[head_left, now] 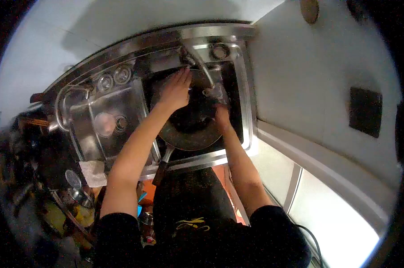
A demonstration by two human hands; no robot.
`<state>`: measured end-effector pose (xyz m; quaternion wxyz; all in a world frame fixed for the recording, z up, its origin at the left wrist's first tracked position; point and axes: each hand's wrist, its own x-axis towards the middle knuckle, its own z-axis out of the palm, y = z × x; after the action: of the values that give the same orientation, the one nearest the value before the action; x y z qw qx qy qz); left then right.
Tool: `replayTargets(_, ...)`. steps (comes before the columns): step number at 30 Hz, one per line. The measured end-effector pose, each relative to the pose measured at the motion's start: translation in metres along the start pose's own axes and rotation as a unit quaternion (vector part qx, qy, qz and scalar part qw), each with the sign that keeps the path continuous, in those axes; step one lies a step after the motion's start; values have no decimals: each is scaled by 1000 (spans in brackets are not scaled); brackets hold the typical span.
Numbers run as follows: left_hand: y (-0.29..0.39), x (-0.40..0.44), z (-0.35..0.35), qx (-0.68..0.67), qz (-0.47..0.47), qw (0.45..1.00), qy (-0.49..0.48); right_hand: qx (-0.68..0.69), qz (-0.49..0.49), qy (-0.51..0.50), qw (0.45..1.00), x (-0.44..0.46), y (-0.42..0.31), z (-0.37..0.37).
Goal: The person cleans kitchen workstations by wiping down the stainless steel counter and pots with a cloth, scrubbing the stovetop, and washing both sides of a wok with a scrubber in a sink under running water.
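Observation:
A large dark pan (pixel 184 139) sits in the right sink basin, its handle (pixel 163 166) pointing down-left over the front edge. Over the pan's upper left part is my left hand (pixel 178 89), its fingers stretched out and pointing up toward the tap's base. My right hand (pixel 221 115) is at the pan's right side, below the tap's spout (pixel 205 71); its fingers are partly hidden and dark, and I cannot make out what they hold. Water seems to splash near the spout's end.
Left of the pan is a second steel basin (pixel 86 129) with a pale round thing (pixel 105 124) beside its drain. A light cloth (pixel 93 173) lies on the front left edge. Cookware (pixel 80 196) stands at the far left, and a window (pixel 331 214) is at the lower right.

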<state>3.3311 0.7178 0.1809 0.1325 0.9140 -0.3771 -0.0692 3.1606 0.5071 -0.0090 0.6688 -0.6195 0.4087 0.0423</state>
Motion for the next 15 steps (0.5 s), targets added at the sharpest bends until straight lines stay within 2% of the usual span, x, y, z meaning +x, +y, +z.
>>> replayTargets(2, 5, -12, -18, -121, -60, 991, 15, -105, -27, -2, 994, 15, -10, 9)
replayTargets(4, 10, -60, -38, -261, -136, 954, 51, -229, -60, 3, 971, 29, -13, 14)
replayTargets(5, 19, -97, -48, -299, -206, 932, 23, -347, -113, 18, 931, 29, -23, 20)
replayTargets(6, 22, -146, -29, -262, -219, 939, 43, -419, -132, 12, 898, 28, -38, 27)
replayTargets(7, 28, -193, -22, -300, -252, 920, 10, -487, -152, 10, 860, 26, -54, 36)
replayTargets(8, 41, -241, -12, -219, -263, 940, 0, -518, -138, -13, 844, 18, -79, 42)
replayTargets(9, 59, -281, -6, -205, -279, 937, -39, -549, -121, -38, 826, 11, -94, 48)
replayTargets(10, 72, -306, -3, -190, -295, 933, -77, -591, -216, -68, 774, 6, -100, 55)
replayTargets(12, 96, -312, 0, -130, -304, 940, -82, -646, -398, -131, 638, -4, -97, 67)
replayTargets(13, 104, -314, 2, -99, -308, 942, -83, -697, -400, -164, 573, 15, -60, 72)
replayTargets(15, 96, -319, 16, -92, -280, 954, -57, -633, -481, -240, 557, 14, -26, 74)
